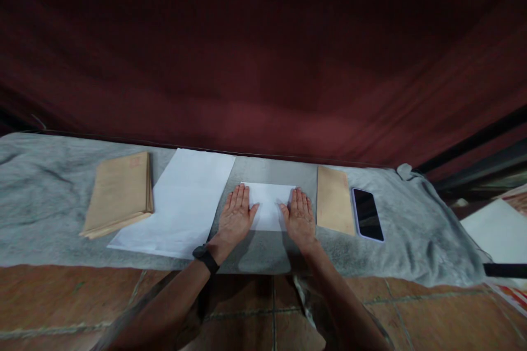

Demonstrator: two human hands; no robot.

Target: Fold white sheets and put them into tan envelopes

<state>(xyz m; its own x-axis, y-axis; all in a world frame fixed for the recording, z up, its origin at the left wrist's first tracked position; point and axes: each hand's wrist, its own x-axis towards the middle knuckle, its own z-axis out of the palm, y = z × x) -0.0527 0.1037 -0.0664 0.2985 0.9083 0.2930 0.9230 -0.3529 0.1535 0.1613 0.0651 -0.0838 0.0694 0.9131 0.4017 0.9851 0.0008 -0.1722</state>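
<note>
A small white sheet [269, 205] lies flat on the grey cloth in the middle. My left hand [237, 213] rests palm down on its left edge, fingers stretched out and thumb pointing inward. Flat over the right edge lies my right hand [300, 215], its fingers also extended. Just right of that hand is a single brown envelope [335, 200]. Larger white paper [181, 203] lies to the left of my left hand, and a stack of brown envelopes [119, 189] partly overlaps it.
Grey cloth [411, 230] covers the long surface. A phone [368, 215] lies right of the single envelope. Dark red fabric [263, 66] hangs behind the far edge. Tiled floor [53, 296] shows in front. White paper [498, 233] is at the far right.
</note>
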